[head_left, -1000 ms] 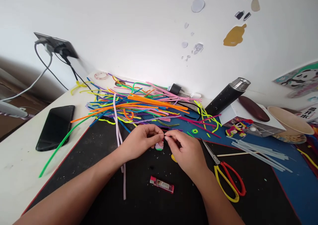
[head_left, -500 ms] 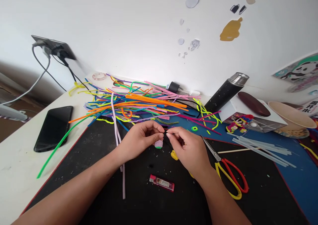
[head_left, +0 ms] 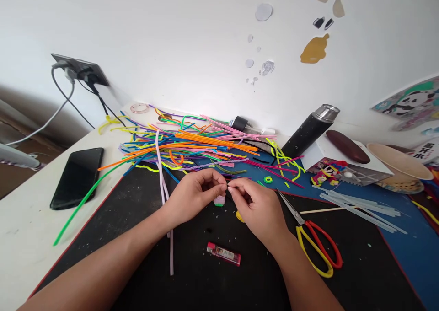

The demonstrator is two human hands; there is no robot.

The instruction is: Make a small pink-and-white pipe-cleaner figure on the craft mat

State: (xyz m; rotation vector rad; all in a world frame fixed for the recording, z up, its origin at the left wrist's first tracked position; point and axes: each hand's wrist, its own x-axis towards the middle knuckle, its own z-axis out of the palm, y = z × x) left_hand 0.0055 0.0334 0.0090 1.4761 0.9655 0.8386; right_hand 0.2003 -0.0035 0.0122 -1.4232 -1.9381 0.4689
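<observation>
Thumb and fingers of my left hand (head_left: pixel 195 194) pinch a tiny dark piece at the centre. My right hand (head_left: pixel 259 206) pinches at the same spot, its fingertips almost against the left ones; the piece is too small to name. Just below the fingertips lies a small lilac and green piece (head_left: pixel 219 201). A yellow piece (head_left: pixel 239 217) shows partly beside my right hand. Nearer the front a pink lighter (head_left: pixel 223 254) rests on the black mat (head_left: pixel 195 283). Two lilac pipe cleaners (head_left: pixel 171 256) lie left of it, passing behind my left wrist.
Colourful pipe cleaners (head_left: pixel 192 142) are heaped at the back. Scissors (head_left: pixel 300 219) and pale glue sticks (head_left: pixel 363 210) lie right. A phone (head_left: pixel 78 178) lies left. A black flask (head_left: pixel 308 130), white box (head_left: pixel 353 164) and bowl (head_left: pixel 399 162) stand at the back right.
The camera view has shifted slightly. Both hands stay together at the centre; my right hand has turned a little and covers more of the yellow piece.
</observation>
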